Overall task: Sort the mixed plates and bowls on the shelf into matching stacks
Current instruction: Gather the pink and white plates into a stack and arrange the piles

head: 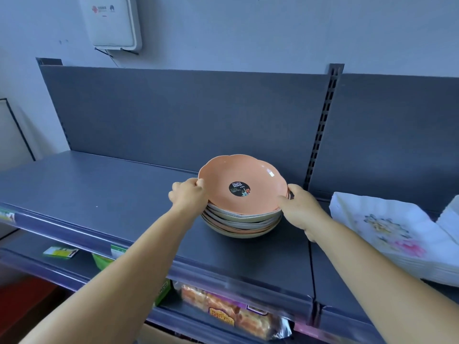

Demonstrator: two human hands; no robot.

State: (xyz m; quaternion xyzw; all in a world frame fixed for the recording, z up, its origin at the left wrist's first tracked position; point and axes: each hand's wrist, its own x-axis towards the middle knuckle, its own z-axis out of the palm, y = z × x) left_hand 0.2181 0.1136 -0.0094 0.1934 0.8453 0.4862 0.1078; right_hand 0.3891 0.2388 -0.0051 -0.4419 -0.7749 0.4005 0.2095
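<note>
A mixed stack of plates (242,223) in orange, white and beige stands on the grey shelf (99,192). On top lies an orange scalloped plate (258,175) with a round black sticker in its middle. My left hand (188,196) grips the left rim of this top plate, fingers curled over the edge. My right hand (301,208) holds the right side of the stack at the top plate's rim, thumb on the edge.
A pile of white floral napkins (395,234) lies on the shelf to the right. A slotted upright (323,125) divides the grey back panel. Packaged snacks (231,311) fill the lower shelf. A white box (111,21) hangs on the wall.
</note>
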